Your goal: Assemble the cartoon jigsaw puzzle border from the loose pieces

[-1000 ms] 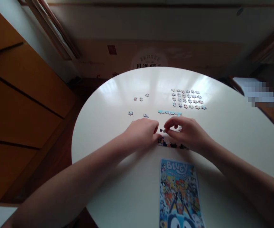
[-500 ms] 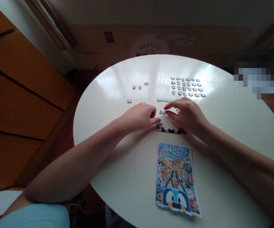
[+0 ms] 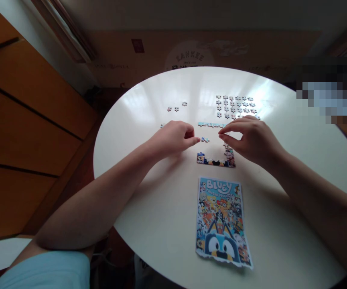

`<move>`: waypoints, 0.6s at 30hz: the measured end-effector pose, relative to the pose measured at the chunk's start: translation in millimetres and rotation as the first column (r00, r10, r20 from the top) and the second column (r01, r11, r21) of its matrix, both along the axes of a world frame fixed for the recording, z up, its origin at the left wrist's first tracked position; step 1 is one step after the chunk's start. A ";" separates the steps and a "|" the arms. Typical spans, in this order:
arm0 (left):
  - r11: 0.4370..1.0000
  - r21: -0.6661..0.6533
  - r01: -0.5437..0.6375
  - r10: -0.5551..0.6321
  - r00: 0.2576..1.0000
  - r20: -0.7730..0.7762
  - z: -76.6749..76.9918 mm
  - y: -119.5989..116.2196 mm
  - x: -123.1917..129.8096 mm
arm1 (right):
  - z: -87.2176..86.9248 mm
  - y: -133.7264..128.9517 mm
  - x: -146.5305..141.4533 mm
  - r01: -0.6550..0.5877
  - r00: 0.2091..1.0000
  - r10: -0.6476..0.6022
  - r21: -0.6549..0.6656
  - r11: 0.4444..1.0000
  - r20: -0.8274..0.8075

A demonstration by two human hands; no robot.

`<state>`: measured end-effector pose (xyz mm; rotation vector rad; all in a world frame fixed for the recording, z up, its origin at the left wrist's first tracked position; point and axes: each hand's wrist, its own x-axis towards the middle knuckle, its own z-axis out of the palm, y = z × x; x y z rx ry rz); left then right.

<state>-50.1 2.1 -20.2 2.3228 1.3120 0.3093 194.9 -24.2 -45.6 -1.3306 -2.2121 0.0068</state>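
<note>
My left hand [image 3: 177, 136] hovers low over the white table, fingers curled and thumb stretched out. That thumb tip is right beside two small joined-looking puzzle pieces [image 3: 205, 139]; whether it touches them I cannot tell. My right hand [image 3: 248, 134] has thumb and index tip pinched together just right of those pieces; anything between them is too small to make out. Behind the pieces lies a light-blue puzzle strip [image 3: 211, 124]. Nearer me is an assembled puzzle border [image 3: 215, 162], its bottom row joined to a short left side and a right side.
Several loose pieces stand in rows [image 3: 236, 106] at the back right, partly behind my right hand. A few more pieces [image 3: 176, 108] lie at the back left. A torn-edged Bluey picture sheet [image 3: 221, 222] rests in front on the round table [image 3: 161, 237].
My right hand has drawn back to the right, away from the two small pieces, and its fingertips have closed together. The right side of the border is now uncovered. My left hand has barely shifted.
</note>
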 end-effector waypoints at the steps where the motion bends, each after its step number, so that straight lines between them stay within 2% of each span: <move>1: 1.000 0.020 -0.024 0.023 0.999 0.022 0.5 1.9 -1.2 | 0.6 0.1 2.1 0.006 1.000 -0.006 0.003 1.000 -0.004; 7: 0.976 0.114 -0.188 0.168 0.972 0.166 3.5 12.5 -10.4 | 2.3 1.4 10.1 0.015 1.000 -0.015 -0.002 1.000 -0.008; 11: 0.939 0.164 -0.303 0.268 0.941 0.206 5.6 17.1 -16.0 | 4.8 0.2 11.0 0.012 1.000 -0.012 0.010 1.000 -0.011; 15: 0.900 0.256 -0.352 0.313 0.932 0.181 6.2 18.9 -18.8 | 13.5 -4.6 9.8 0.048 0.993 -0.033 0.132 0.990 -0.115; 18: 0.903 0.262 -0.340 0.314 0.940 0.137 3.9 21.1 -20.8 | 21.7 -8.7 8.8 0.076 0.978 -0.023 0.250 0.965 -0.208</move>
